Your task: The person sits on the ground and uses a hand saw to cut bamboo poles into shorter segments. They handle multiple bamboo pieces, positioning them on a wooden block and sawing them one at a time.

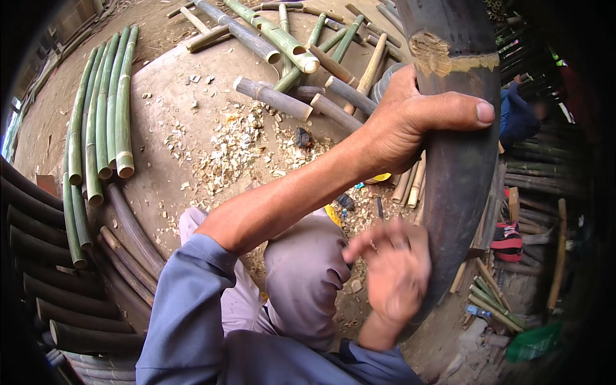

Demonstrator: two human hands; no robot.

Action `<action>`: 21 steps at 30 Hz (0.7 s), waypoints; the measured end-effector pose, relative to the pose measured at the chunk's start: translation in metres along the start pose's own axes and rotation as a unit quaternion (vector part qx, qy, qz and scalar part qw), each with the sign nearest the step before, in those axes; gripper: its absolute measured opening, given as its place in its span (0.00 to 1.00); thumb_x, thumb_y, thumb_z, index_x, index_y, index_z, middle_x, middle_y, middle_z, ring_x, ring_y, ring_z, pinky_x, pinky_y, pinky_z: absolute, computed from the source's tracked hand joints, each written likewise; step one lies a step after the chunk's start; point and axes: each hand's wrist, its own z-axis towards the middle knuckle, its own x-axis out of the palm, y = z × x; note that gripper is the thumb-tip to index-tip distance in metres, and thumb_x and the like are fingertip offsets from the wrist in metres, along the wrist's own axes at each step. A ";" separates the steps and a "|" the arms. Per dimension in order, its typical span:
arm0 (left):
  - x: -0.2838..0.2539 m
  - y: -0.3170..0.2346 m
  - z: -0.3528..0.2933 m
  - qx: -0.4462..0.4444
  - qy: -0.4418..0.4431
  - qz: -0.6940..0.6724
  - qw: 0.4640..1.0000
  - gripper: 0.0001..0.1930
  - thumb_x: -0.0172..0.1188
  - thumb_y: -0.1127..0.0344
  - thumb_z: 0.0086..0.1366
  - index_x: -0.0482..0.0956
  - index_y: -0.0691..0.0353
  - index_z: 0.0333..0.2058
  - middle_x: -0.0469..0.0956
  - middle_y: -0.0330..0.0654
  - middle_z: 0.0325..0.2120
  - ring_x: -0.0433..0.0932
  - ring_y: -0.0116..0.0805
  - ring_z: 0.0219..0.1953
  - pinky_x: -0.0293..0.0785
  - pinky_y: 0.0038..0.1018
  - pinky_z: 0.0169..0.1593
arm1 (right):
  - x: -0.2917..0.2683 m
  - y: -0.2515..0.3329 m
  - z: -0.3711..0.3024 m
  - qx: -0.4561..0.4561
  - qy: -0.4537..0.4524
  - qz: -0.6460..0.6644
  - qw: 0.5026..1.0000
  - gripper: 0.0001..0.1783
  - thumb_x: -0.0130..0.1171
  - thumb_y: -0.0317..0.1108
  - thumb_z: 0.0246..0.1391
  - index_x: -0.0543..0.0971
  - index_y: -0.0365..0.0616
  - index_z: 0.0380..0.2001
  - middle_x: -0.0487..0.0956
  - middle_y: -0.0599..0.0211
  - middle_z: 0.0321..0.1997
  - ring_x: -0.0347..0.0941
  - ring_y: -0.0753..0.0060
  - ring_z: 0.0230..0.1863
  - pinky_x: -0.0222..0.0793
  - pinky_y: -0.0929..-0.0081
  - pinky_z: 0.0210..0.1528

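A thick, dark bamboo pole (459,167) stands along my right side, running from the top edge down past my right arm. Near its upper part is a notched, pale cut ring (443,56) where the skin is off. My left hand (420,115) grips the pole just below this ring, its thumb lying across the front and its fingers hidden behind. Beside the pole's lower part, my right hand (394,273) is raised and blurred by motion. Its fingers look loosely bent and apart, with nothing visible in them.
Green bamboo poles (106,109) lie at the left above stacked dark poles (70,301). Cut bamboo lengths (276,99) cross at the top. Pale wood chips (231,144) litter the ground. Another person (520,115) is at the far right, near a green bag (534,343) lower down.
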 end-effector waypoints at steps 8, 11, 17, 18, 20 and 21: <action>-0.017 -0.014 -0.002 -0.048 -0.056 -0.023 0.997 0.24 0.68 0.68 0.49 0.72 0.70 0.43 0.77 0.46 0.34 0.78 0.33 0.35 0.77 0.32 0.43 | -0.079 0.081 -0.111 -0.003 -0.202 -0.480 0.854 0.41 0.65 0.42 0.42 0.61 0.36 0.58 0.72 0.50 0.48 0.70 0.55 0.49 0.64 0.51 0.53; -0.022 -0.017 -0.005 -0.041 -0.064 0.011 0.997 0.24 0.68 0.67 0.49 0.72 0.70 0.43 0.77 0.46 0.35 0.78 0.33 0.35 0.78 0.32 0.42 | -0.093 0.067 -0.138 0.254 -0.153 -0.567 0.769 0.55 0.71 0.37 0.31 0.55 0.42 0.64 0.67 0.50 0.57 0.63 0.50 0.59 0.55 0.53 0.61; -0.024 -0.014 -0.004 -0.016 -0.037 0.062 0.997 0.24 0.65 0.63 0.54 0.69 0.71 0.46 0.77 0.48 0.34 0.80 0.36 0.35 0.79 0.34 0.43 | -0.141 -0.006 -0.190 0.278 -0.261 -0.596 0.707 0.58 0.73 0.25 0.23 0.55 0.44 0.62 0.67 0.48 0.56 0.63 0.46 0.58 0.57 0.55 0.59; -0.026 -0.014 -0.005 -0.024 -0.049 0.044 0.998 0.25 0.67 0.63 0.52 0.70 0.71 0.45 0.77 0.47 0.35 0.79 0.34 0.36 0.78 0.33 0.44 | -0.139 -0.014 -0.190 0.268 -0.275 -0.602 0.700 0.56 0.72 0.26 0.22 0.56 0.43 0.61 0.67 0.48 0.55 0.64 0.45 0.57 0.58 0.54 0.58; -0.030 -0.016 -0.008 -0.040 -0.074 0.008 0.996 0.26 0.70 0.64 0.48 0.72 0.69 0.44 0.77 0.44 0.35 0.77 0.31 0.38 0.74 0.30 0.46 | -0.139 -0.022 -0.190 0.252 -0.284 -0.612 0.693 0.54 0.72 0.27 0.22 0.58 0.42 0.59 0.68 0.47 0.53 0.65 0.44 0.55 0.59 0.54 0.57; -0.034 -0.016 -0.008 -0.031 -0.067 0.037 0.997 0.26 0.68 0.63 0.50 0.71 0.70 0.45 0.77 0.45 0.36 0.77 0.32 0.39 0.75 0.30 0.46 | -0.142 -0.024 -0.190 0.244 -0.279 -0.618 0.694 0.52 0.71 0.27 0.22 0.59 0.42 0.58 0.69 0.46 0.52 0.66 0.43 0.54 0.59 0.53 0.56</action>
